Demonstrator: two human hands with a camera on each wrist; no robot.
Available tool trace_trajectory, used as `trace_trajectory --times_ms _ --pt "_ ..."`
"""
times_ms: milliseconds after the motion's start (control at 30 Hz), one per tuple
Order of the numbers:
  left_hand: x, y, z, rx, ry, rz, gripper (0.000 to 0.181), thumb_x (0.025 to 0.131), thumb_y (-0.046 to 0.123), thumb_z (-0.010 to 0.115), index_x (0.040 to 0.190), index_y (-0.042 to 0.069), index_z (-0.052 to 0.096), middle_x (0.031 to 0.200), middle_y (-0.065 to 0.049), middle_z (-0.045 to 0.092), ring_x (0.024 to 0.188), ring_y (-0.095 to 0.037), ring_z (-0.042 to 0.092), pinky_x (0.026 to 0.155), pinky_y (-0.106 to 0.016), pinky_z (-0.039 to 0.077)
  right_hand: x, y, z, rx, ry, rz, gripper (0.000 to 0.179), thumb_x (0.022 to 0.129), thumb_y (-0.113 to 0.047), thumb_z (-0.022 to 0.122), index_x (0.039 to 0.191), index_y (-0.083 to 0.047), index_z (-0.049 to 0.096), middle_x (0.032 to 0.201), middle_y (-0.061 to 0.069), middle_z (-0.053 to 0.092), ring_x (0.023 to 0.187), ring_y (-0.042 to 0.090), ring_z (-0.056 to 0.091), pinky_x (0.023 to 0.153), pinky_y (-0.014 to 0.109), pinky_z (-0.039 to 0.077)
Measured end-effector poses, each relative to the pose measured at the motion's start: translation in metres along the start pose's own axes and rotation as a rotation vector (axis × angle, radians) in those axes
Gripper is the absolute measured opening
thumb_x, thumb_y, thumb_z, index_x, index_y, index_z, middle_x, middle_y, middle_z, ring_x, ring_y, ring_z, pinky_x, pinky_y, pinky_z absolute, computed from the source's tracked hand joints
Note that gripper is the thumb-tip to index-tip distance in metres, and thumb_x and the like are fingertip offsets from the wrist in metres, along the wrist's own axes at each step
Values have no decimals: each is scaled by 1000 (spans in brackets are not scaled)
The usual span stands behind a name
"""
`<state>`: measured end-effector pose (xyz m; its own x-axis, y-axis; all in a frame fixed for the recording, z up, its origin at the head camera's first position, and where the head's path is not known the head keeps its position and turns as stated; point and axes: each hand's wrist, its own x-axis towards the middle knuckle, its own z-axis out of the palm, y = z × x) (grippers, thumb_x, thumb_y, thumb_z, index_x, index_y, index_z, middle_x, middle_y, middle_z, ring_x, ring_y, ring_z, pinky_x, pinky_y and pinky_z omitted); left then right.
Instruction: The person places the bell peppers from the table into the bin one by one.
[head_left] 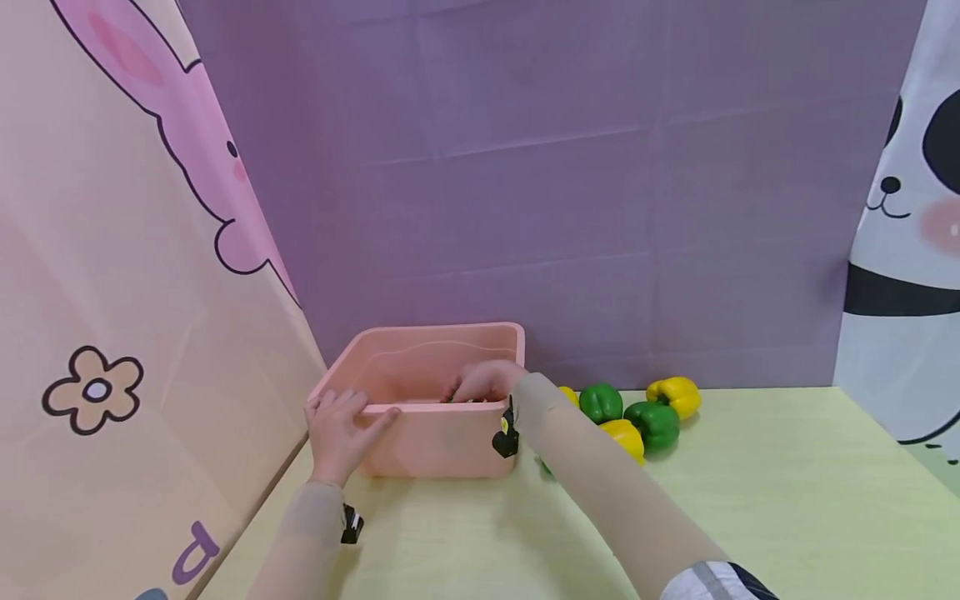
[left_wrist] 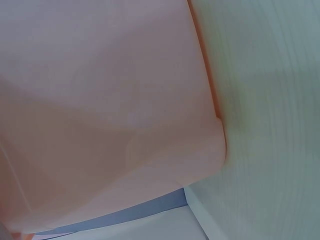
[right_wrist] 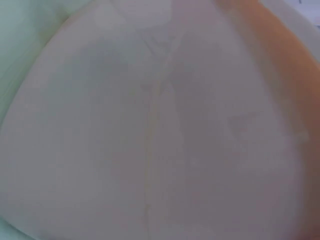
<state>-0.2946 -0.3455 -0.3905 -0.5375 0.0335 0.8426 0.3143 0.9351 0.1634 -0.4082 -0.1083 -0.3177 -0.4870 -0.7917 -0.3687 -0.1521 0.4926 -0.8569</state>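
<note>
A pink plastic bin (head_left: pixel 442 450) stands on the table, and its outer wall fills much of the left wrist view. At its front left corner my left hand (head_left: pixel 341 429) holds the rim, fingers over the edge and thumb along the front. My right hand (head_left: pixel 491 379) reaches over the right side into the bin. The front rim hides its fingertips; only a thin sliver of something dark shows under them, too little to name. Right of the bin lie green bell peppers (head_left: pixel 654 425) and yellow bell peppers (head_left: pixel 675 396), some partly behind my right forearm.
The pale green table (head_left: pixel 772 483) stretches to the right and front. A purple cloth (head_left: pixel 562 208) hangs behind the bin and peppers. A printed cream panel (head_left: pixel 187 333) rises close by on the left, and a panda-print panel (head_left: pixel 892 333) stands on the right.
</note>
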Motion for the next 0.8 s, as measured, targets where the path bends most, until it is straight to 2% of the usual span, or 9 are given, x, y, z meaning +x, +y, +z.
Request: trace_trajectory --times_ms 133,300,467,633,800 --pt "-1 -1 0 -3 3 1 45 78 59 69 68 18 53 71 2 55 72 -24 41 87 -55 25 1 0 1 -74 -22 12 16 88 -8 64 103 -4 71 87 8 69 71 17 64 72 30 56" --pt "-1 -1 0 -6 7 4 47 78 61 67 68 18 52 70 2 54 71 -24 40 87 -55 25 1 -1 1 -136 -10 -11 19 91 -15 63 105 -4 68 89 4 67 74 15 63 73 27 55" --pt "0 0 0 -9 5 10 46 78 59 68 68 17 53 69 3 53 70 -24 39 87 -56 24 -2 0 2 -127 13 -24 22 90 -18 64 107 -4 68 91 4 66 76 15 63 72 27 54" --pt "-1 0 0 -3 4 1 44 77 57 71 68 17 54 70 3 54 71 -24 40 87 -55 24 -4 1 3 -142 81 -102 29 91 -25 64 114 -8 67 99 3 68 84 15 62 74 27 53" --pt "-1 1 0 8 1 -4 44 77 57 71 69 17 55 74 0 58 73 -25 42 87 -55 25 -6 -1 3 -30 177 -172 35 91 -25 64 121 -7 62 112 6 67 97 21 66 76 31 53"
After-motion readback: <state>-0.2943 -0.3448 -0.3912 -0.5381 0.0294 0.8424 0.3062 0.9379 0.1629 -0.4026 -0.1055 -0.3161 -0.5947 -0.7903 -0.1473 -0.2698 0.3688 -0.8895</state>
